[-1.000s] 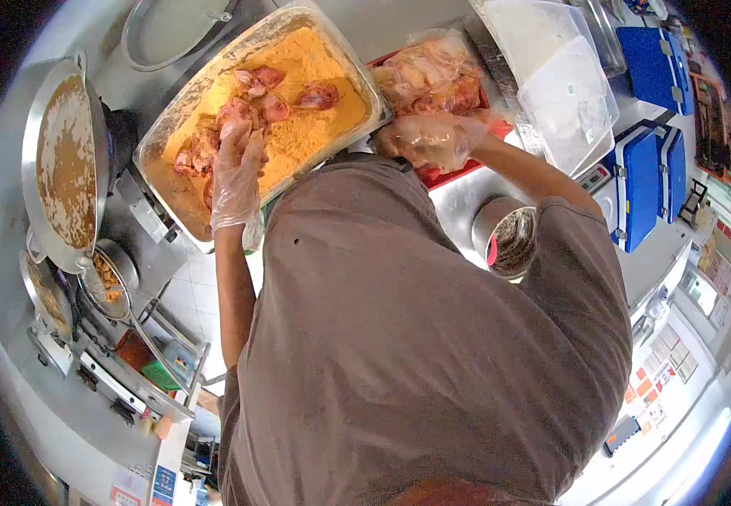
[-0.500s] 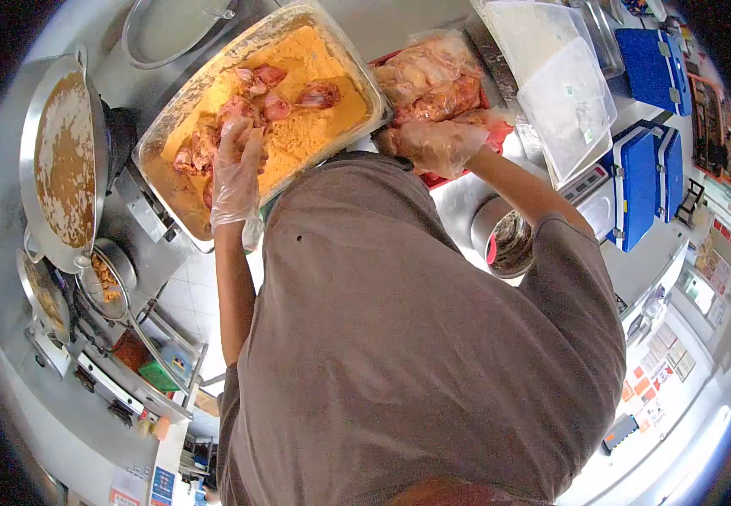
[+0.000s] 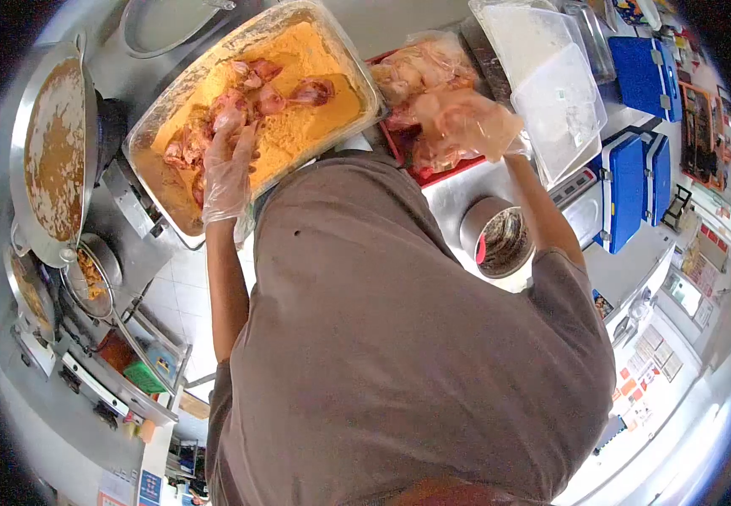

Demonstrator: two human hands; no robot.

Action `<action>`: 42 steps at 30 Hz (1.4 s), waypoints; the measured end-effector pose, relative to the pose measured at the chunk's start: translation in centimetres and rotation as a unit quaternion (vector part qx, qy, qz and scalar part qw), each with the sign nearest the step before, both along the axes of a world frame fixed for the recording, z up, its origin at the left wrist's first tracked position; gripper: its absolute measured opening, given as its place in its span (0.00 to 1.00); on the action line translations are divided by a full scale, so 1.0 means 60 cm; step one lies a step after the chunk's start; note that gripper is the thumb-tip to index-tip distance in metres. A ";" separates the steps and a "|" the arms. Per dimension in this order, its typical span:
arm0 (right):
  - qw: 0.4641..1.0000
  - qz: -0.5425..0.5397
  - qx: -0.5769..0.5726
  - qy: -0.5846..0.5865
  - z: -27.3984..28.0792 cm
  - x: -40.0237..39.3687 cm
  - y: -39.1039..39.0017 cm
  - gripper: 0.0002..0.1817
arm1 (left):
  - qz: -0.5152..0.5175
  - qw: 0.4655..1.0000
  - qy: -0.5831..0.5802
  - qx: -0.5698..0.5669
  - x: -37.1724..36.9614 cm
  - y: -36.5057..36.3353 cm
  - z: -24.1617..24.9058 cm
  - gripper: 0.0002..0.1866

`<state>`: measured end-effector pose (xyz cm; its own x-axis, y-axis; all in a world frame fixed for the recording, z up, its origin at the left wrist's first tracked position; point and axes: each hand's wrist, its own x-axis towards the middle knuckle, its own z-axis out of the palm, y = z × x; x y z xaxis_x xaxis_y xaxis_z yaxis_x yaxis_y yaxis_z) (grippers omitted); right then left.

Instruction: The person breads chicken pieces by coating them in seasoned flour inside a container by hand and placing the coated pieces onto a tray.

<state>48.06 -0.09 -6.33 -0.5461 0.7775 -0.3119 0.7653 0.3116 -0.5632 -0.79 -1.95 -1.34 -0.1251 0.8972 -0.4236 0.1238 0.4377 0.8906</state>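
Note:
My left hand (image 3: 229,173), in a clear plastic glove, rests on raw meat pieces (image 3: 188,148) at the near left of a clear tub (image 3: 357,51) of orange powder (image 3: 298,59). Its fingers are partly spread; whether they grip a piece is unclear. More meat (image 3: 311,91) lies farther right on the powder. My right hand (image 3: 471,122), also gloved, is over a red tray (image 3: 452,171) of raw meat in plastic (image 3: 420,67). Glare and the loose glove hide its fingers.
A wide oil-filled pan (image 3: 58,152) stands at the left, above a strainer (image 3: 91,282) with fried bits. Clear lids (image 3: 559,110) lie beyond the red tray. A metal pot (image 3: 500,236) is near my right forearm. Blue boxes (image 3: 623,190) stand at the right.
My right hand has moved up and slightly right over the red tray, uncovering meat near its left edge. My left hand stays on the meat in the tub. The view has shifted slightly.

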 end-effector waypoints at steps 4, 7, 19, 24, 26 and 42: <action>0.999 -0.045 0.001 -0.008 0.031 0.024 0.008 0.19 | -0.035 0.998 0.044 0.010 -0.007 0.000 -0.027 0.20; 0.997 -0.075 -0.003 -0.011 0.070 0.037 0.013 0.18 | -0.026 0.997 0.038 0.063 -0.005 0.000 -0.027 0.20; 0.977 -0.177 0.118 0.017 0.226 -0.002 0.044 0.13 | -0.020 0.998 0.049 0.022 -0.026 -0.012 0.000 0.23; 0.953 -0.280 0.113 -0.032 0.307 0.016 0.041 0.13 | 0.014 0.999 0.029 0.017 -0.031 -0.018 0.015 0.22; 0.938 -0.329 0.097 0.056 0.336 -0.002 0.034 0.13 | 0.010 1.000 0.017 0.021 -0.035 -0.016 0.012 0.21; 0.803 -0.248 -0.156 0.518 0.161 -0.526 0.062 0.23 | 0.050 0.967 -0.142 0.204 0.038 0.032 0.077 0.23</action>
